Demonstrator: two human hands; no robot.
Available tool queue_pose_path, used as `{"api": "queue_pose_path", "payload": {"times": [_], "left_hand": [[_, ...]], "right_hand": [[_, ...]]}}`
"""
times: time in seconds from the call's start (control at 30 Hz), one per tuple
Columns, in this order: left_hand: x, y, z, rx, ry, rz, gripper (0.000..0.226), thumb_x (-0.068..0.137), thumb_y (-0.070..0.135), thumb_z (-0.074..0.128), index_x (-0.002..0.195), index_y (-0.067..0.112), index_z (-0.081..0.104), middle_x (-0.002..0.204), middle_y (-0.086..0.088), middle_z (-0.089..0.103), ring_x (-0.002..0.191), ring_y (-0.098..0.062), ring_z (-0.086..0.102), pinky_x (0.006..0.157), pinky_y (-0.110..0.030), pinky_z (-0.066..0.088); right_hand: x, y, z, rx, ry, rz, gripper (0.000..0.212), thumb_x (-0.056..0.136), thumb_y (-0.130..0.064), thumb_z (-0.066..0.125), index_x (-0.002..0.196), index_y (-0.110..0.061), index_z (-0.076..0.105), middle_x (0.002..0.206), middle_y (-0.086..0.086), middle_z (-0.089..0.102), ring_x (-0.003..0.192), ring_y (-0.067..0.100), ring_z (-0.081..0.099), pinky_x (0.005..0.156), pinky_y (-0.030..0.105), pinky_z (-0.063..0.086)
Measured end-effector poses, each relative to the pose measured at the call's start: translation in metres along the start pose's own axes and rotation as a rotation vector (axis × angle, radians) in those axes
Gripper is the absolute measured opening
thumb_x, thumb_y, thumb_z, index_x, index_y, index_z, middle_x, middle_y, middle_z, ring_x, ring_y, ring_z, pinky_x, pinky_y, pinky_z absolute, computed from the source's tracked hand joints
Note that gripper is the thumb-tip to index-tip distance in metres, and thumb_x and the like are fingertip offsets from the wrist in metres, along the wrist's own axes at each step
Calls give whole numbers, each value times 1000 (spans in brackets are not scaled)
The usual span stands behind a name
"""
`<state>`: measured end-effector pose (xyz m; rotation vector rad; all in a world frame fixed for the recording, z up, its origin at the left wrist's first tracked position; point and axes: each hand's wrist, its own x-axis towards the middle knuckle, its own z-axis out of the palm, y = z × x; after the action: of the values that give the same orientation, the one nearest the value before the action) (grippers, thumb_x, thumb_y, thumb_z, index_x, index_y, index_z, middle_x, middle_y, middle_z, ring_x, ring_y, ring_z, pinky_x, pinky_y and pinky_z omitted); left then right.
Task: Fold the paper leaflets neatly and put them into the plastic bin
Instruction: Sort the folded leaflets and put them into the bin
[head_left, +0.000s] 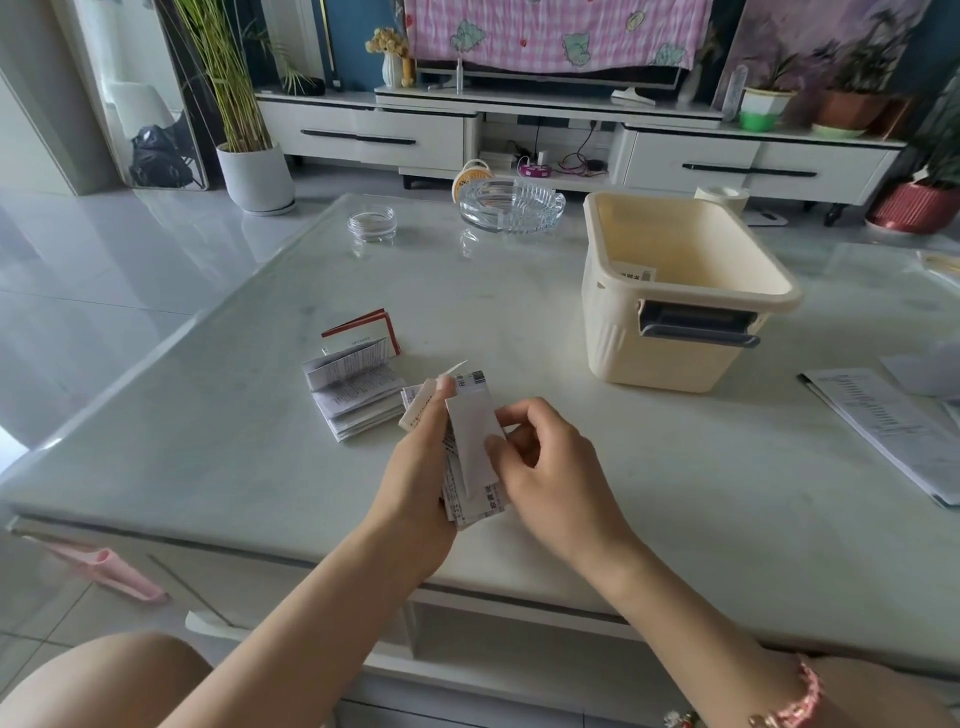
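Observation:
A narrow white leaflet (471, 441), folded lengthwise, is held above the table's front middle. My left hand (415, 467) grips its left edge, thumb up near the top. My right hand (550, 462) pinches its right side with thumb and curled fingers. A stack of folded printed leaflets (353, 395) lies on the table just left of my hands, with a red-edged booklet (363, 332) behind it. The cream plastic bin (670, 332) with a grey handle stands to the right rear; one folded leaflet (636, 274) lies inside it against the left wall.
A glass ashtray (511, 205) and a small clear jar (372, 224) stand at the table's far side. Printed sheets (883, 421) lie at the right edge. The marble table (208, 441) has its front edge near my knees. A TV cabinet stands beyond.

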<state>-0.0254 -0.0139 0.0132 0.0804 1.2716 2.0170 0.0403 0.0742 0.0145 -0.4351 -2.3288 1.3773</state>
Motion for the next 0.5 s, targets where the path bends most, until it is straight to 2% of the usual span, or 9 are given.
{"api": "queue_pose_path", "payload": {"times": [0.07, 0.13, 0.23, 0.3, 0.4, 0.47, 0.5], "left_hand": [[0, -1, 0, 15, -4, 8, 36, 91, 49, 43, 92, 19, 61, 70, -3, 68, 54, -14, 63, 57, -27, 50], [1, -2, 0, 35, -6, 20, 34, 94, 45, 41, 83, 19, 60, 63, 0, 67, 49, -12, 61, 51, -24, 47], [1, -5, 2, 30, 14, 7, 36, 93, 48, 41, 81, 19, 59, 60, 1, 65, 46, -11, 60, 44, -19, 46], [3, -7, 5, 51, 12, 2, 48, 87, 61, 37, 87, 19, 60, 64, -1, 65, 48, -12, 61, 43, -19, 46], [7, -11, 8, 157, -63, 46, 74, 66, 78, 29, 94, 17, 61, 76, -4, 65, 60, -15, 63, 47, -21, 48], [8, -14, 12, 208, -82, 98, 66, 70, 69, 48, 101, 13, 60, 84, -9, 65, 66, -18, 64, 49, -24, 50], [7, -15, 14, 211, -76, 125, 49, 77, 52, 63, 102, 10, 60, 86, -12, 65, 68, -19, 64, 51, -25, 51]], "right_hand": [[3, 1, -3, 51, -25, 56, 8, 89, -19, 59, 97, -17, 58, 72, -11, 57, 65, -1, 56, 56, 11, 44], [4, 3, -4, 75, -35, 90, 15, 85, -20, 66, 98, -17, 60, 71, -11, 56, 66, 4, 55, 62, 18, 47], [4, 7, -4, 87, -34, 134, 20, 83, -18, 69, 99, -18, 58, 69, -11, 54, 65, 5, 55, 61, 18, 46], [4, 10, -4, 109, -15, 167, 19, 83, -16, 69, 97, -18, 55, 70, -9, 55, 68, 9, 58, 60, 21, 48], [4, 13, -7, 125, 15, 200, 17, 84, -13, 67, 94, -18, 55, 69, -7, 55, 74, 17, 62, 68, 32, 55], [3, 14, -11, 132, 40, 215, 18, 83, -12, 67, 96, -18, 55, 71, -6, 55, 77, 18, 62, 72, 35, 55], [2, 16, -13, 141, 62, 229, 22, 81, -12, 67, 98, -19, 55, 75, -6, 56, 79, 18, 62, 73, 33, 55]]}}
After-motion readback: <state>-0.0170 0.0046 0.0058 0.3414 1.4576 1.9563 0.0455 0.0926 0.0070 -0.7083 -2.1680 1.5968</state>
